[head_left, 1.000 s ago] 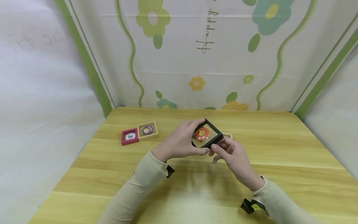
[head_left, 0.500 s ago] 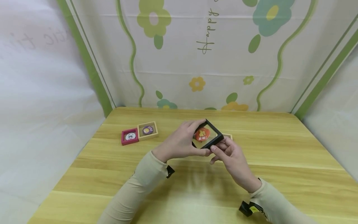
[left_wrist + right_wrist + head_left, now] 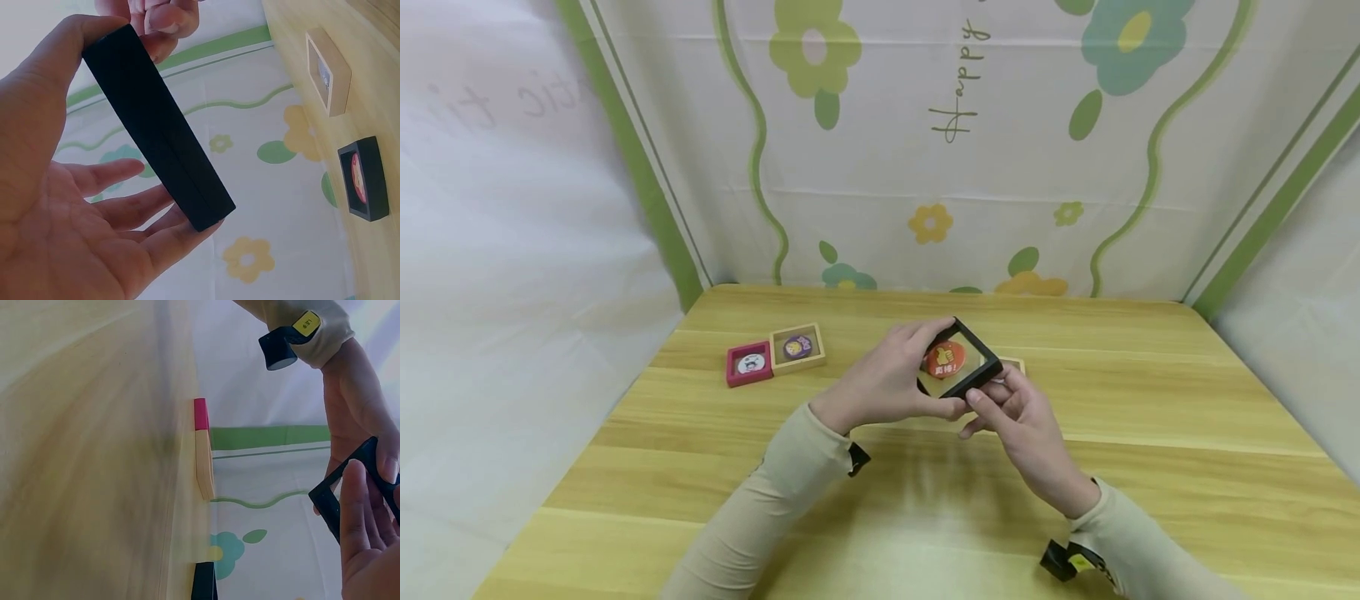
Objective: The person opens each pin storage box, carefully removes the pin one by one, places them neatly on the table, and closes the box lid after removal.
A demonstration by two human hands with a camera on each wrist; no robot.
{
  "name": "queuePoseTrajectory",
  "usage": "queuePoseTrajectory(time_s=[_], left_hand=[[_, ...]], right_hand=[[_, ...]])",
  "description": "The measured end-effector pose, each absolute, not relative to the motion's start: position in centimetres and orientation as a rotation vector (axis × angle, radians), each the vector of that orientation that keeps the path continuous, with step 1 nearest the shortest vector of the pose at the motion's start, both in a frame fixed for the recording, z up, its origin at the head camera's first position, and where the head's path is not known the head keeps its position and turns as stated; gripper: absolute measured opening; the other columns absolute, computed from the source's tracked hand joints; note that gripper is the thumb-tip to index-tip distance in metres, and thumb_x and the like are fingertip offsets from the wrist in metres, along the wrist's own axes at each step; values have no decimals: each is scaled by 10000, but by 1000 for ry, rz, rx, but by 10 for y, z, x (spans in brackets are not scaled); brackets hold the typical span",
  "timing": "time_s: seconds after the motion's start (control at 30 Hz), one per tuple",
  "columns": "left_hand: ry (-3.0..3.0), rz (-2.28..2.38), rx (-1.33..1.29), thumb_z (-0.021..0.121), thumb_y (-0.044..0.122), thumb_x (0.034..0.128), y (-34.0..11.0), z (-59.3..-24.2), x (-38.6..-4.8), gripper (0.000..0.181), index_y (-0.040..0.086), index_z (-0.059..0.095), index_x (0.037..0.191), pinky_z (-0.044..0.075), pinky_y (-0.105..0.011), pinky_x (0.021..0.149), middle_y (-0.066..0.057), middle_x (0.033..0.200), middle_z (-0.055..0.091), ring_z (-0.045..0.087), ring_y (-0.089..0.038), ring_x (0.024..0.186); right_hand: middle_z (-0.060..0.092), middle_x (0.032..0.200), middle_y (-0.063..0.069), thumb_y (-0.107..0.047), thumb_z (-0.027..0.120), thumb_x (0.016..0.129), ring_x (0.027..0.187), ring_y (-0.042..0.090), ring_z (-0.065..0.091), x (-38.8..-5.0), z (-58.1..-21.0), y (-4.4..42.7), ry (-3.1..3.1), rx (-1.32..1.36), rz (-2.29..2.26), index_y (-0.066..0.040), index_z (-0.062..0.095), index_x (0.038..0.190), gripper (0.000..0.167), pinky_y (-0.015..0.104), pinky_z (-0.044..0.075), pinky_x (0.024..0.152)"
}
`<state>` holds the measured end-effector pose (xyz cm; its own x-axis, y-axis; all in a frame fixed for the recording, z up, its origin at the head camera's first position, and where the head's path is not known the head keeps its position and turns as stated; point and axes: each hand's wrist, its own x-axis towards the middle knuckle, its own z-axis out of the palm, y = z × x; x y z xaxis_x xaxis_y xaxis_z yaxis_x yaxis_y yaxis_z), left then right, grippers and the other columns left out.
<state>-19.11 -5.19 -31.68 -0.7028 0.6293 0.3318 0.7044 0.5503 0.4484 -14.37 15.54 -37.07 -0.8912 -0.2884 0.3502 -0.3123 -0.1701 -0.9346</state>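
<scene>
Red badge (image 3: 945, 359) has turned print-upright inside the held black frame (image 3: 985, 376); left hand (image 3: 883, 375), right hand (image 3: 1030, 429) pinch its edges; slackened fingertips could drop it.

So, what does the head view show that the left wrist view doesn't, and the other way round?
Head only: the pink frame and the purple-badge wooden frame touching it.
Left wrist only: a second black frame on the table, holding a red badge.
Both: the left hand gripping the held black frame, the right hand, the table, and another wooden frame, mostly hidden in the head view.
</scene>
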Motion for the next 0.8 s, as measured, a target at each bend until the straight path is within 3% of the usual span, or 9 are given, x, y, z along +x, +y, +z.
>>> queuePoseTrajectory(time_s=[0.2, 0.3, 0.57, 0.8], left_hand=[[-2713, -978, -1226, 797, 467, 801, -54, -317, -194, 960, 36, 301, 1501, 495, -253, 772, 0, 1119, 557, 563, -125, 934], [-2733, -1070, -1261, 794, 458, 808, -56, -317, -196, 943, 48, 292, 1494, 515, -276, 765, 16, 1080, 563, 579, -119, 896], [-2682, -1130, -1371, 814, 400, 806, -59, -313, -198, 868, 88, 342, 1464, 496, -256, 826, 13, 1126, 545, 564, -127, 972], [-2853, -930, -1236, 762, 517, 812, -57, -312, -194, 929, 95, 336, 1522, 493, -254, 783, -55, 1192, 530, 560, -138, 942]], right_hand=[[663, 995, 207, -39, 494, 1032, 742, 305, 667, -141, -373, 155, -2032, 801, 2274, 52, 387, 1327, 326, 357, 553, 605], [656, 981, 204, -45, 484, 1037, 716, 306, 658, -141, -372, 155, -2034, 802, 2277, 48, 370, 1343, 340, 345, 545, 589], [643, 931, 224, -43, 476, 1040, 668, 304, 657, -140, -371, 153, -2019, 833, 2303, 40, 349, 1380, 373, 326, 539, 572], [631, 830, 227, -65, 506, 1033, 604, 304, 630, -137, -371, 150, -2030, 757, 2278, 58, 382, 1329, 343, 323, 519, 540]])
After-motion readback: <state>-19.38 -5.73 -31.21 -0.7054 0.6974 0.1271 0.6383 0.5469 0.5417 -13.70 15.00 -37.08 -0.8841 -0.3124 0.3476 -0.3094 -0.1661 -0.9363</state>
